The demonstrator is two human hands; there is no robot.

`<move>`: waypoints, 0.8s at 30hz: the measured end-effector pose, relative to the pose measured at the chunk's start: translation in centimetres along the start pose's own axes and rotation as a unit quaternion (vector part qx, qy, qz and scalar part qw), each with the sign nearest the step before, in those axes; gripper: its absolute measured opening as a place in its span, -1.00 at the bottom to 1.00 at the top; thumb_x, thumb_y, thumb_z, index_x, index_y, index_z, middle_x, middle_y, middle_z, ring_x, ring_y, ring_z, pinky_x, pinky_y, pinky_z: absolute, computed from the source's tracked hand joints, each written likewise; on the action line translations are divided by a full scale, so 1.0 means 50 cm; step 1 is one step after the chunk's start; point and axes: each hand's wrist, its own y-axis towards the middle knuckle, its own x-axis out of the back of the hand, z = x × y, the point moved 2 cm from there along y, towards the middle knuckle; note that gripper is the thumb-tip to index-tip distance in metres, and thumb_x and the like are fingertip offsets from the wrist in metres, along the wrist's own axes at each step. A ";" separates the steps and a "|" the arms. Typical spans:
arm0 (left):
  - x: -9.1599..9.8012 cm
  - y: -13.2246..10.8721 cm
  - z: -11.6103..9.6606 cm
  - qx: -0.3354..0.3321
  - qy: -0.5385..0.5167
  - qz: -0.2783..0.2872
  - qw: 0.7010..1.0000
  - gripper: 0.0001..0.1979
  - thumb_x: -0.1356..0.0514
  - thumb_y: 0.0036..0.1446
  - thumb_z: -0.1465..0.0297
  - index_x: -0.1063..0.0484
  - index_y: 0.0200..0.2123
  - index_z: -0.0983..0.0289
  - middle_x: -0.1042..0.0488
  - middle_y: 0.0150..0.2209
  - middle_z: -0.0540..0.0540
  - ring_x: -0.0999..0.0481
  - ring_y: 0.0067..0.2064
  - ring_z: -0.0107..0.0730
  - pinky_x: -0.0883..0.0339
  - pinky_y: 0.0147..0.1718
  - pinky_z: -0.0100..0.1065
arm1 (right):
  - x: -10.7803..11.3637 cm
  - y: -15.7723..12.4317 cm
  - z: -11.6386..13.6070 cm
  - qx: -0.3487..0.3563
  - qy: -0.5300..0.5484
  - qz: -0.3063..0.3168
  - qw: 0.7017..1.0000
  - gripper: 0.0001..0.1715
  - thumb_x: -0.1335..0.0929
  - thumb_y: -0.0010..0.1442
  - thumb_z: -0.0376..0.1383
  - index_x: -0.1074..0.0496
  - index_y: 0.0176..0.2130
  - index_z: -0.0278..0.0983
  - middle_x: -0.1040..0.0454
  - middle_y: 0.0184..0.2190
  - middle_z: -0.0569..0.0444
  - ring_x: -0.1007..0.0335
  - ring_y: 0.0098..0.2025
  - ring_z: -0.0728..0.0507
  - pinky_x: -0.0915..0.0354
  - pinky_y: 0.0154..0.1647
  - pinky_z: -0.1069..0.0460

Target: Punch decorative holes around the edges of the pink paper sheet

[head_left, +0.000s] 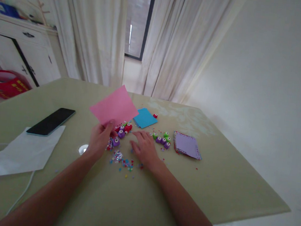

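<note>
My left hand (100, 139) pinches the lower edge of a pink paper sheet (114, 106) and holds it up above the table. My right hand (144, 147) lies flat on the tabletop with its fingers spread, touching nothing I can name. Between and around the hands lie several small craft punches: purple and red ones (121, 131) by the left hand, purple and green ones (163, 138) to the right. Coloured paper bits (125, 163) are scattered just in front of both hands.
A blue paper stack (144, 118) lies behind the punches, a lilac paper stack (187, 145) at right. A black phone (51, 121) rests on a white sheet (23, 151) at left, beside a white cable (22, 193). The olive table (212, 188) ends near a wall at right.
</note>
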 end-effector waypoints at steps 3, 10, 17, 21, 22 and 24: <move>0.001 0.001 -0.003 -0.019 -0.003 -0.003 1.000 -0.49 -0.32 0.16 -0.08 -0.48 -0.52 0.25 -0.46 -0.58 0.02 -0.37 -0.55 -0.41 -0.25 -0.54 -0.40 | -0.013 0.022 0.062 0.110 0.025 0.045 0.993 -0.38 -0.40 0.44 -0.05 -0.33 0.37 -0.17 -0.42 0.30 -0.12 -0.35 0.28 -0.28 -0.28 0.32 -0.17; 0.000 -0.009 -0.012 -0.016 0.021 0.001 1.000 -0.48 -0.31 0.16 -0.08 -0.46 -0.53 0.24 -0.45 -0.60 0.01 -0.37 -0.54 -0.40 -0.24 -0.51 -0.39 | -0.019 0.008 0.054 -0.001 0.089 0.067 0.994 -0.85 -0.45 0.35 -0.28 -0.51 -0.08 -0.26 -0.59 -0.15 -0.06 -0.51 -0.08 -0.22 -0.38 -0.02 -0.07; -0.004 -0.033 -0.037 -0.009 0.050 0.059 0.997 -0.58 -0.38 0.12 0.04 -0.50 -0.55 0.25 -0.47 -0.61 0.00 -0.37 -0.55 -0.42 -0.21 -0.53 -0.40 | -0.005 0.003 -0.016 -0.246 0.544 -0.086 0.798 -0.51 -0.47 0.22 0.03 -0.54 -0.03 -0.26 -0.56 -0.27 0.06 -0.50 -0.38 -0.06 -0.42 -0.33 0.02; -0.014 -0.047 -0.047 -0.006 0.059 0.095 0.994 -0.62 -0.42 0.06 0.06 -0.52 -0.52 0.24 -0.48 -0.63 -0.01 -0.35 -0.60 -0.43 -0.16 -0.59 -0.40 | -0.017 0.003 -0.001 -0.281 0.656 -0.026 0.700 -0.43 -0.61 -0.01 0.08 -0.57 -0.21 -0.27 -0.54 -0.34 0.12 -0.53 -0.36 -0.06 -0.48 -0.20 -0.02; -0.016 -0.049 -0.047 -0.007 0.065 0.101 0.993 -0.62 -0.42 0.06 0.06 -0.52 -0.51 0.24 -0.48 -0.63 0.00 -0.36 -0.60 -0.42 -0.16 -0.59 -0.40 | -0.018 0.001 0.003 -0.284 0.671 -0.021 0.685 -0.43 -0.65 -0.07 0.04 -0.56 -0.23 -0.26 -0.54 -0.33 0.13 -0.54 -0.34 -0.06 -0.49 -0.16 -0.03; -0.019 -0.052 -0.045 -0.008 0.077 0.104 0.992 -0.63 -0.41 0.07 0.06 -0.51 -0.51 0.23 -0.50 -0.63 0.01 -0.37 -0.61 -0.41 -0.18 -0.59 -0.39 | -0.016 -0.003 0.011 -0.279 0.692 -0.023 0.665 -0.42 -0.70 -0.16 -0.05 -0.54 -0.25 -0.25 -0.56 -0.29 0.15 -0.54 -0.31 -0.05 -0.47 -0.08 -0.03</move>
